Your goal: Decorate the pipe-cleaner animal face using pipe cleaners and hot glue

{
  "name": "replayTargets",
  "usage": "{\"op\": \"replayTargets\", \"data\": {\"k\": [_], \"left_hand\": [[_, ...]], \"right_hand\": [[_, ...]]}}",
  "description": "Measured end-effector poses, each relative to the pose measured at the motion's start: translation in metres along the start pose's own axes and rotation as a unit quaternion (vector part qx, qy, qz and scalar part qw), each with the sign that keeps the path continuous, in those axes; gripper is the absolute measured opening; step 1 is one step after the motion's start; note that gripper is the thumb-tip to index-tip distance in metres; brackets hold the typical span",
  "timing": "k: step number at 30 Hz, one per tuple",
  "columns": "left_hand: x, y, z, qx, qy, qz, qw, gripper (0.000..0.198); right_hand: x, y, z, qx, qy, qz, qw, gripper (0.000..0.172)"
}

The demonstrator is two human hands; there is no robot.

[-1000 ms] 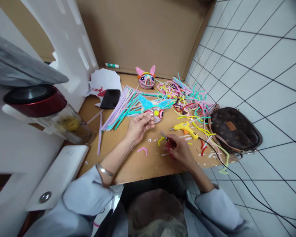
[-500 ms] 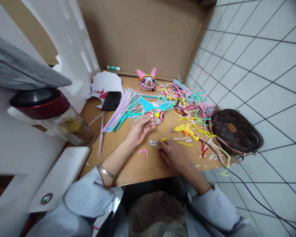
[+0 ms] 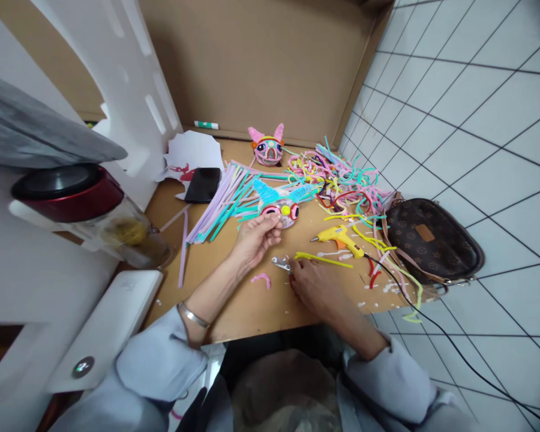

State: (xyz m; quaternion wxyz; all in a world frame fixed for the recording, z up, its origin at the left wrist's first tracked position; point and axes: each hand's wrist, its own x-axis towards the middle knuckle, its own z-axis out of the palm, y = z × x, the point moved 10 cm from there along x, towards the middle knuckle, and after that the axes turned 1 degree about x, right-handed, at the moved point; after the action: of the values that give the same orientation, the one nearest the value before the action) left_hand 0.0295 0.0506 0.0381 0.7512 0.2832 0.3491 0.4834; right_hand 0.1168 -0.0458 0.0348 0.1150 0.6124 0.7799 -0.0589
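My left hand (image 3: 255, 239) is closed on a small pipe-cleaner animal head (image 3: 282, 208) with blue ears, pink-rimmed eyes and a yellow nose, held just above the wooden table (image 3: 234, 300). My right hand (image 3: 314, 285) lies low on the table with its fingers curled over a pair of scissors (image 3: 279, 262). Only the metal blades show, pointing left; the handles are hidden under the hand. A straight yellow pipe cleaner (image 3: 323, 259) lies at its fingertips. A short pink piece (image 3: 261, 278) lies between my hands.
A yellow glue gun (image 3: 337, 236) with a black cord lies right of my hands. Behind are straight pipe cleaners (image 3: 220, 201), a tangled pile (image 3: 342, 177), a pink finished head (image 3: 267, 147) and a black phone (image 3: 202, 183). A brown bag (image 3: 432, 240) sits right, a red-lidded jar (image 3: 72, 192) left.
My right hand has lowered to the table and moved slightly left, the scissors turned from pointing up-left to lying flat. The yellow pipe cleaner now lies stretched out. My left hand barely moved.
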Motion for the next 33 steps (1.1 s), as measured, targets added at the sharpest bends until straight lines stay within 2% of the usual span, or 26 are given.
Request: {"op": "replayTargets", "data": {"k": [3, 6, 9, 11, 13, 15, 17, 18, 21, 25, 28, 33], "left_hand": [[0.000, 0.000, 0.000, -0.008, 0.005, -0.007, 1.000, 0.019], [0.000, -0.001, 0.001, -0.016, 0.005, -0.012, 1.000, 0.016], [0.000, -0.002, 0.000, -0.016, 0.011, -0.018, 1.000, 0.010], [-0.001, -0.005, -0.001, -0.013, 0.013, -0.024, 1.000, 0.007], [-0.001, -0.008, 0.000, -0.013, 0.012, -0.032, 0.999, 0.004], [-0.001, -0.011, -0.001, -0.015, 0.014, -0.039, 0.999, 0.003], [-0.001, -0.014, -0.001, -0.020, 0.015, -0.046, 0.999, 0.005], [-0.001, -0.016, -0.001, -0.023, 0.014, -0.050, 0.998, 0.007], [0.000, -0.019, 0.000, -0.033, 0.010, -0.055, 0.998, 0.010], [0.002, -0.018, -0.002, -0.040, 0.016, -0.051, 0.998, 0.015], [0.002, -0.016, -0.003, -0.043, 0.020, -0.048, 0.998, 0.015], [0.003, -0.015, -0.004, -0.064, 0.027, -0.052, 0.996, 0.019]], "right_hand": [[0.003, 0.004, 0.004, 0.021, 0.009, -0.009, 1.000, 0.033], [0.001, 0.007, 0.006, 0.045, 0.044, -0.027, 0.998, 0.028], [-0.004, 0.014, -0.003, 0.073, 0.114, -0.020, 0.991, 0.020], [-0.007, 0.020, -0.018, 0.118, 0.187, -0.016, 0.975, 0.017], [-0.011, 0.029, -0.041, 0.192, 0.286, -0.017, 0.939, 0.020], [-0.014, 0.040, -0.063, 0.266, 0.386, -0.010, 0.883, 0.020], [-0.012, 0.048, -0.078, 0.318, 0.446, -0.003, 0.837, 0.019], [-0.008, 0.049, -0.082, 0.333, 0.460, -0.005, 0.823, 0.019], [0.010, 0.044, -0.090, 0.351, 0.468, -0.028, 0.810, 0.020], [0.031, 0.036, -0.086, 0.348, 0.441, -0.048, 0.826, 0.021], [0.037, 0.036, -0.084, 0.347, 0.434, -0.047, 0.830, 0.020], [0.041, 0.040, -0.083, 0.376, 0.443, -0.037, 0.813, 0.017]]}}
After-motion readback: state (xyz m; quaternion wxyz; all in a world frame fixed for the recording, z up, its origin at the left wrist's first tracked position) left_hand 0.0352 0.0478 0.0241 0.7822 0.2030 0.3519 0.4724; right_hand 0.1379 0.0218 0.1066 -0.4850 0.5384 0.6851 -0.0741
